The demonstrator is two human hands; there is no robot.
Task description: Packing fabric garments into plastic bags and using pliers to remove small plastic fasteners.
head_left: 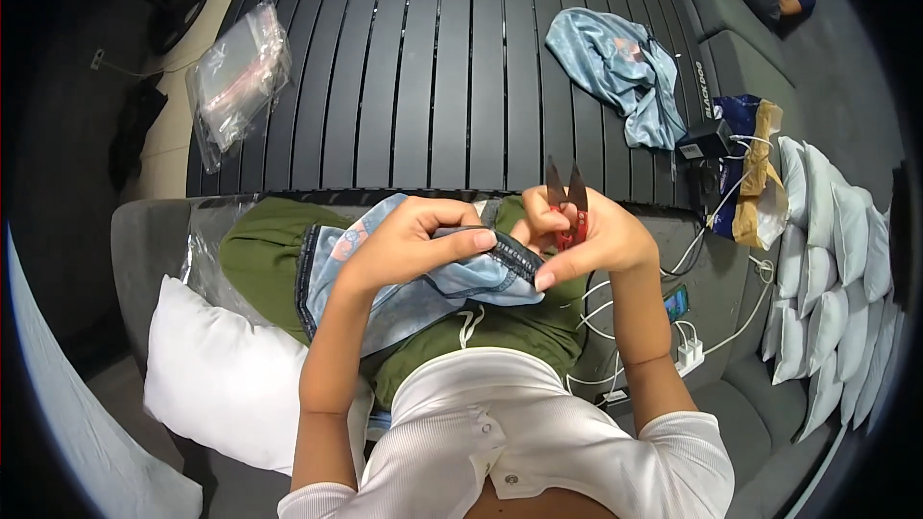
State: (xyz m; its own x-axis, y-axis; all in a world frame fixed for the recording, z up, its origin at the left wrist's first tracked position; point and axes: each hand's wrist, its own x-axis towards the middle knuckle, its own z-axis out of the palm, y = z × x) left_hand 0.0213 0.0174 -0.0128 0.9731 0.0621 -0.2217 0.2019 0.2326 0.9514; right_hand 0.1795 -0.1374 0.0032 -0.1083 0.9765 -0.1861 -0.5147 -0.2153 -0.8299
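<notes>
Across my lap, over green trousers, lies a light blue garment (394,312) with a dark, patterned elastic band along its edge. My left hand (409,240) pinches this band (514,255) between thumb and fingers. At the band's other end, the thumb of my right hand (611,235) presses on it. Tucked in that same hand is a pair of red-handled thread snips (569,207), blades apart and pointing away from me. Part of the garment is hidden beneath my left hand and wrist.
Beyond my knees stands a dark slatted table (423,67). On it are clear plastic bags (240,77) and another light blue garment (620,72). White pillows (226,375) flank me, several stacked right. Cables, a phone (676,303) and chargers (689,356) lie at right. Another person sits far right.
</notes>
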